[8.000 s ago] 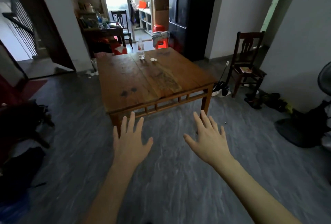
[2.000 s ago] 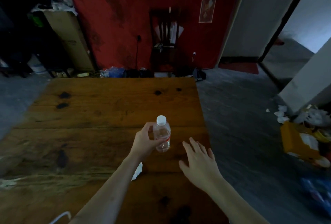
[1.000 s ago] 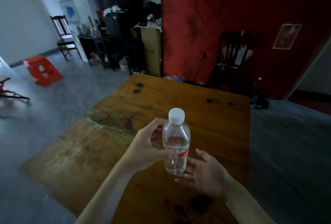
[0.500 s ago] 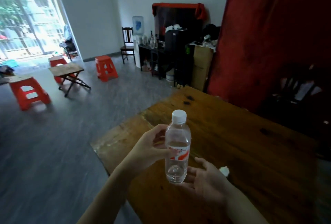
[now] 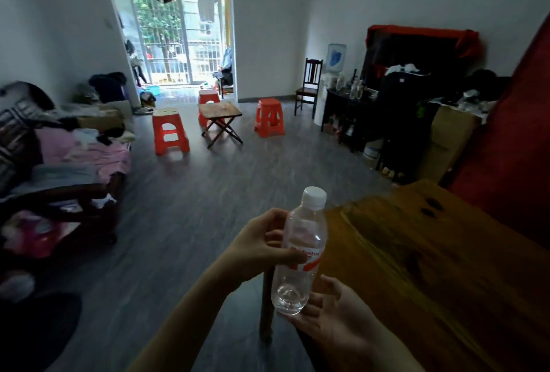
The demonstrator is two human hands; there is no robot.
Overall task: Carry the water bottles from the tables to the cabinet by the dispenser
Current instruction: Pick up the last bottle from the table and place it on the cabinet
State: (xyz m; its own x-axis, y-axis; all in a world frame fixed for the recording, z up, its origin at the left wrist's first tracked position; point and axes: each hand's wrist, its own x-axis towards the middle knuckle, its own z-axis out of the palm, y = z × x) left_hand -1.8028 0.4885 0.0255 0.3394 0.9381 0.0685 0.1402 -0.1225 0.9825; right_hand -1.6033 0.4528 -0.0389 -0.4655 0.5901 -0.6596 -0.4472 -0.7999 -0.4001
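A clear plastic water bottle point(image 5: 302, 255) with a white cap and a red label stands upright in front of me, lifted off the wooden table point(image 5: 440, 264). My left hand point(image 5: 262, 248) grips its middle from the left. Below it, my right hand point(image 5: 333, 321) is cupped palm up, fingers apart, with the bottle's base on or just above its fingers. Far across the room a dark cabinet point(image 5: 345, 109) carries several bottles point(image 5: 355, 90). The water dispenser point(image 5: 334, 74), topped by a blue jug, stands just left of it.
Grey floor stretches between me and the cabinet. Three orange plastic stools point(image 5: 169, 133) surround a small folding table point(image 5: 220, 112) in mid-room. A wooden chair point(image 5: 309, 86) stands by the dispenser. A cluttered sofa point(image 5: 59, 163) lines the left wall. Cardboard boxes point(image 5: 446, 139) sit at the right.
My view has swung left from the red wall towards the balcony door and the cabinet. The bottle stays in my left hand, now near the table's corner, with my right hand under it.
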